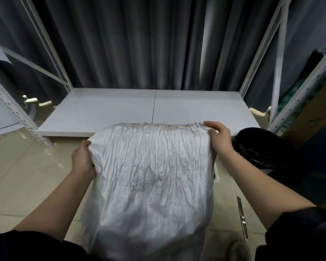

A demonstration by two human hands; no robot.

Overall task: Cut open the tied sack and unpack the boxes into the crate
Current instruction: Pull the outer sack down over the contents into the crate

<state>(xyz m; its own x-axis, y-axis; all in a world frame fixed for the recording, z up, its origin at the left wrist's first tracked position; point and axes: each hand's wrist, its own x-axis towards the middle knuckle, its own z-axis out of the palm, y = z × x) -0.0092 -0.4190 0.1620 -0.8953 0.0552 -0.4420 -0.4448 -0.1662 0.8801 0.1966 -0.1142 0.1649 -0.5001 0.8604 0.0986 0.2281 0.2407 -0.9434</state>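
Observation:
A white, crinkled woven sack (151, 176) hangs in front of me, flat and slack, reaching from the shelf's front edge down to the bottom of the view. My left hand (83, 157) grips its upper left edge with curled fingers. My right hand (219, 138) holds the upper right corner, thumb over the gathered rim. A white tie cord (217, 176) dangles at the sack's right side. A utility knife (242, 219) lies on the tiled floor to the right of the sack. No boxes or crate are in sight.
A low white shelf board (154, 108) sits behind the sack inside a white metal rack (277, 53), with dark curtains behind. A black lined bin (262, 147) stands at the right. Beige floor tiles (26, 176) spread to the left.

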